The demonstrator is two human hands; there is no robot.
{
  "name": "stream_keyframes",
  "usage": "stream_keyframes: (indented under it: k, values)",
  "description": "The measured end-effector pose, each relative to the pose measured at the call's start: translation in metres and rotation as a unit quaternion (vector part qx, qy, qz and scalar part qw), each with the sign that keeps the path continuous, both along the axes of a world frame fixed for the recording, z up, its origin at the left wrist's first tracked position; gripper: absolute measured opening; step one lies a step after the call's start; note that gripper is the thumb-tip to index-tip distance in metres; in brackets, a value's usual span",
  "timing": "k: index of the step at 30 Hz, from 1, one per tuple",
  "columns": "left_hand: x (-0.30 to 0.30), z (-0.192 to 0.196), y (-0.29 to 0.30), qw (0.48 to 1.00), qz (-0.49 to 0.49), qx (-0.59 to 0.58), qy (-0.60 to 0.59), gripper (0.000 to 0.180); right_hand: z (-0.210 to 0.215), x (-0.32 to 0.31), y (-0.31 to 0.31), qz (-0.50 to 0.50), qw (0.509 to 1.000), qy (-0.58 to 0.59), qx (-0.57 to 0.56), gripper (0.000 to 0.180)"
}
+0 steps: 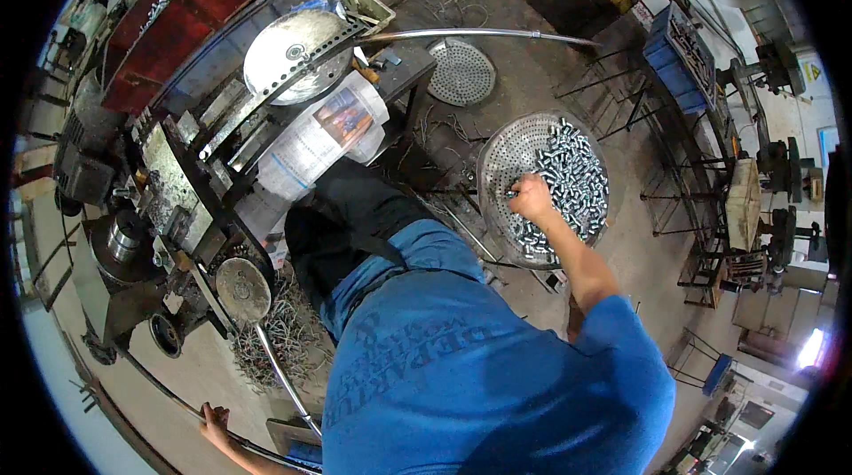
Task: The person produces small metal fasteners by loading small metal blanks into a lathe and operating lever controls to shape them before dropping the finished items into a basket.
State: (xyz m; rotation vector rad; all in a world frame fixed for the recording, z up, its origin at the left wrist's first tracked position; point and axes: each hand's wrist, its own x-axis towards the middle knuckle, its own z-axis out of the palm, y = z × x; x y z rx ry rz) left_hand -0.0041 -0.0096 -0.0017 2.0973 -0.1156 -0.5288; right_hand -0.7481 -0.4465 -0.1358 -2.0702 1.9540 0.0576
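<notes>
My right hand (531, 196) reaches down into a round perforated metal pan (497, 164) on the floor. Its fingers are curled into a heap of small shiny metal sleeves (577, 178) that fills the pan's right half. My left hand (213, 426) is far out at the lower left, closed over a long thin metal bar (169, 397) that runs along the machine's base. My blue shirt (461, 369) and dark trousers (351, 218) fill the middle of the view.
A metal-working machine (177, 173) stands at my left, with a round steel disc (297, 54), a long bent tube (470, 33) and a lever with a round pad (242, 289). Swarf (275, 337) lies under it. A second perforated pan (461, 73), wire racks (674, 182) and a blue crate (679, 62) are beyond.
</notes>
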Motion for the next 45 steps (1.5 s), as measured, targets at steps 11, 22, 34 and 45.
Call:
stream_keyframes:
  k: [11, 22, 34, 45]
  values:
    - [-0.125, 0.130, -0.170, 0.953, -0.175, 0.030, -0.247, 0.039, 0.160, 0.156, -0.028, 0.257, 0.879, -0.389, -0.095, 0.055]
    - [-0.235, 0.130, -0.308, 0.876, -0.408, -0.148, -0.210, 0.039, 0.263, 0.362, 0.007, 0.633, 0.630, -0.433, -0.123, 0.049]
    - [-0.202, 0.117, -0.285, 0.882, -0.372, -0.161, -0.242, 0.040, 0.280, 0.414, 0.006, 0.717, 0.589, -0.355, -0.112, 0.037]
    - [-0.112, 0.152, -0.182, 0.940, -0.231, -0.083, -0.235, 0.027, 0.297, 0.531, -0.026, 0.757, 0.597, -0.190, -0.185, 0.040]
